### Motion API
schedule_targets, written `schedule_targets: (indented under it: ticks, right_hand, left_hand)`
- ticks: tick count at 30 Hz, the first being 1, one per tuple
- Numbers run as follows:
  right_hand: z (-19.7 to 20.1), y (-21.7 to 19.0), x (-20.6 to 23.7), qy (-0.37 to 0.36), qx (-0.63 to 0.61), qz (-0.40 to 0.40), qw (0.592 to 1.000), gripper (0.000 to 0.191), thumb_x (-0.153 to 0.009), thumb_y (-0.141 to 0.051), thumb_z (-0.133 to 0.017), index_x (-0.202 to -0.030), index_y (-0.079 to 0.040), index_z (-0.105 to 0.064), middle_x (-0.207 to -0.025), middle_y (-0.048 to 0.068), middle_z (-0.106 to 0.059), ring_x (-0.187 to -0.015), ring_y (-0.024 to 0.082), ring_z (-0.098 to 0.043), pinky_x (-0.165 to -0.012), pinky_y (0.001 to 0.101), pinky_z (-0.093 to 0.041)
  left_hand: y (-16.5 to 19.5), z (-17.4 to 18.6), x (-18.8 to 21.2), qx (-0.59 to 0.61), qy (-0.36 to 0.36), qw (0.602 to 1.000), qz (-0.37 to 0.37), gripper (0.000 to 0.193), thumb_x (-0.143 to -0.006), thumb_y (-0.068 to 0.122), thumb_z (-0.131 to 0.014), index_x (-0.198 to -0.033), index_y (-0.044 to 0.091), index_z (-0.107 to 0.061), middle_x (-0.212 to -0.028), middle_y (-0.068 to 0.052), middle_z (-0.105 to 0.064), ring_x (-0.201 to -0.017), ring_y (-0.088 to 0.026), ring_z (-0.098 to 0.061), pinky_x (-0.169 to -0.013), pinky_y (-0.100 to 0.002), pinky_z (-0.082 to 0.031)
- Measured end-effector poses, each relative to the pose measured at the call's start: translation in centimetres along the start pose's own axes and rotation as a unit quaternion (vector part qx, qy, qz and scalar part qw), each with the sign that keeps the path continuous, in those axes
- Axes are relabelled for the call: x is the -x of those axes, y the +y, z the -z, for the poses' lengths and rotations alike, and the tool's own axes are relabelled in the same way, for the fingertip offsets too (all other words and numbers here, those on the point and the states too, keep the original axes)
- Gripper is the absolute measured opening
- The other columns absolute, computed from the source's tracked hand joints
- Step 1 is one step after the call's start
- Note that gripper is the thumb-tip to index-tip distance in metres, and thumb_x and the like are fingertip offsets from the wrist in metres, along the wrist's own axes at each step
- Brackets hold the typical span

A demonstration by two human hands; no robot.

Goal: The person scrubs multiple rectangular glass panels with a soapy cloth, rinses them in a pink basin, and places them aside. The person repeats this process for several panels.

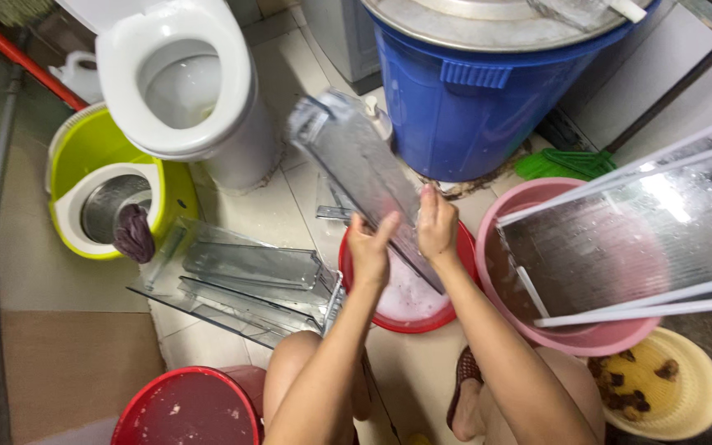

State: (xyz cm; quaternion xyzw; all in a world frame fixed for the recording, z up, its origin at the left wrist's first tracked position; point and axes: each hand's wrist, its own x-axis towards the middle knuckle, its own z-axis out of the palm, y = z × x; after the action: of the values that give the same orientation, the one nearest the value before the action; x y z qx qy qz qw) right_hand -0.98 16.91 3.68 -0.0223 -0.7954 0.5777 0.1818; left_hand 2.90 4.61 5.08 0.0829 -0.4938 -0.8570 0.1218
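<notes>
In the head view, both hands meet at the centre of the frame on a clear plastic tray [356, 165], a long ribbed piece tilted up toward the upper left. The left hand [370, 247] lies flat against the tray's lower end, fingers stretched open rather than curled in a grip. The right hand [437, 222] has its grip closed over the tray's lower edge. Directly below them sits a red basin [447, 317] of soapy water on the tiled floor [274, 210]. More clear trays [241, 280] lie stacked at centre left. A pink basin [574, 334] holding a glass shelf [620, 239] stands at right, a blue barrel [471, 107] at top, a white toilet [183, 78] at upper left.
</notes>
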Motion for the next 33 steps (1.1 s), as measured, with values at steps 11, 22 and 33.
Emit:
schedule_targets:
  ticks: [11, 22, 33]
  right_hand:
    - [6.9, 10.3, -3.1, 0.118, -0.437, -0.417, 0.789, 0.041, -0.1, -0.047, -0.049, -0.115, -0.01, -0.061, -0.09, 0.013, -0.069, -0.072, 0.028, -0.067, -0.066, 0.046, -0.06]
    - [6.3, 5.5, -2.6, -0.094, -0.29, -0.368, 0.878, 0.059, -0.091, -0.052, -0.064, -0.133, -0.01, -0.062, -0.102, 0.014, -0.073, -0.079, 0.026, -0.068, -0.063, 0.0385, -0.056]
    - [13.5, 7.1, -5.5, -0.081, -0.095, -0.513, 0.849, 0.061, -0.084, -0.056, -0.072, -0.123, -0.011, -0.06, -0.111, 0.021, -0.068, -0.099, 0.041, -0.066, -0.084, 0.0574, -0.054]
  left_hand:
    - [5.3, 6.9, -6.6, 0.222, 0.033, 0.973, -0.053, 0.045, -0.102, 0.026, -0.07, -0.137, 0.006, -0.052, -0.129, -0.009, -0.059, -0.118, -0.023, -0.057, -0.105, -0.044, -0.047]
    - [4.4, 8.1, -7.8, 0.3, 0.081, 0.95, 0.026, 0.069, -0.09, 0.055, -0.068, -0.143, 0.014, -0.051, -0.14, -0.005, -0.057, -0.128, -0.026, -0.055, -0.112, -0.048, -0.044]
    - [10.2, 14.4, -9.0, 0.345, 0.173, 0.92, 0.065, 0.065, -0.074, 0.077, -0.066, -0.095, 0.016, -0.061, -0.079, -0.001, -0.056, -0.073, -0.017, -0.055, -0.076, -0.04, -0.049]
